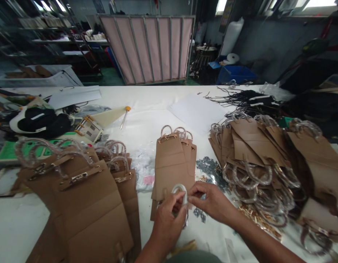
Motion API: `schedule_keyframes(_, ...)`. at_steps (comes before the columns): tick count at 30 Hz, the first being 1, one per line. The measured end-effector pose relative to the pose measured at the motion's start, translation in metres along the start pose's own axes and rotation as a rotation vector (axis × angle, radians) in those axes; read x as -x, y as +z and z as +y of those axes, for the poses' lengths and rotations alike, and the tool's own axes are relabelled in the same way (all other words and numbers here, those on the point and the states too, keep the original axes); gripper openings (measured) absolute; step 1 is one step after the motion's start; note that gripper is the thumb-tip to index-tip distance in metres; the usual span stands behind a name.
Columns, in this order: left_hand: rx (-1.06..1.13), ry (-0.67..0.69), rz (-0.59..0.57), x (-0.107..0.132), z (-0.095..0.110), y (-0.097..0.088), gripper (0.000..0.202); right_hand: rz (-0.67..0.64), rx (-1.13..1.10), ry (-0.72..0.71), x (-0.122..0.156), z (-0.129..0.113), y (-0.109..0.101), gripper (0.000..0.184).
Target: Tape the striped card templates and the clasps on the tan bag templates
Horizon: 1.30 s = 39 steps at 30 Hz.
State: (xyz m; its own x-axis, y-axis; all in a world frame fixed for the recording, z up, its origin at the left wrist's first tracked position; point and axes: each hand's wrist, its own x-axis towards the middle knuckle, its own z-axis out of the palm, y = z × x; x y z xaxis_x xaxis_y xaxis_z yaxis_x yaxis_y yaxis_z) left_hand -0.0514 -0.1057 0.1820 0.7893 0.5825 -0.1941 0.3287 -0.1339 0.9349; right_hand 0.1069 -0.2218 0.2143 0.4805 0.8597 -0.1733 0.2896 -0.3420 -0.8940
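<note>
While looking down from the head camera, takes in a white table (147, 106) thick with brown bag parts. Holds a clear-wrapped curved handle (179, 189) at the near centre, over the near end of a middle stack (171, 164) of brown panels. Curls the left hand (169, 217) around the handle's lower left side, fingers closed on it, thumb up against the loop. Nips the handle's right end with the right hand (210, 201), thumb and forefinger narrowed together, other fingers folded. Cannot tell whether the handle is fixed to the panel beneath.

Shows a left pile (83, 197) of panels with handles and gold clasps near left, and a sprawling right heap (256, 153) of the same on the right. Finds loose gold fittings (254, 215) just right of the right wrist and a scatter of small grey pieces (210, 168) just beyond the right hand.

Farther off, has an orange-handled screwdriver (124, 116) left of centre, a white sheet (196, 111) right of it, black cords (246, 99) far right, and a pink-panelled cart (152, 47) beyond the table's far edge.
</note>
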Motion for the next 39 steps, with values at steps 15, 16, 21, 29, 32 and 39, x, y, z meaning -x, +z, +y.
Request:
schedule_keyframes(15, -0.023, -0.053, -0.121, -0.058, 0.009, -0.005, 0.027, -0.031, 0.356, -0.190, -0.056, 0.016, -0.017, 0.008)
schedule_keyframes(16, -0.003, -0.053, -0.123, -0.062, 0.008, -0.007, 0.028, -0.034, 0.362, -0.191, -0.061, 0.016, -0.017, 0.008)
schedule_keyframes(21, 0.347, -0.244, -0.102, -0.092, 0.004, -0.016, 0.028, 0.010, 0.423, -0.300, -0.100, 0.018, -0.005, 0.011)
schedule_keyframes(29, 1.012, -0.528, -0.020, -0.156, -0.024, -0.052, 0.032, -0.142, 0.048, -0.190, -0.212, 0.012, 0.013, 0.021)
schedule_keyframes(32, 1.072, -0.603, -0.054, -0.171, -0.051, -0.059, 0.029, -0.158, 0.005, -0.058, -0.265, 0.024, 0.012, 0.023)
schedule_keyframes(39, 1.044, -0.624, -0.074, -0.188, -0.107, -0.042, 0.026, -0.123, 0.482, -0.192, -0.347, 0.050, 0.004, 0.020)
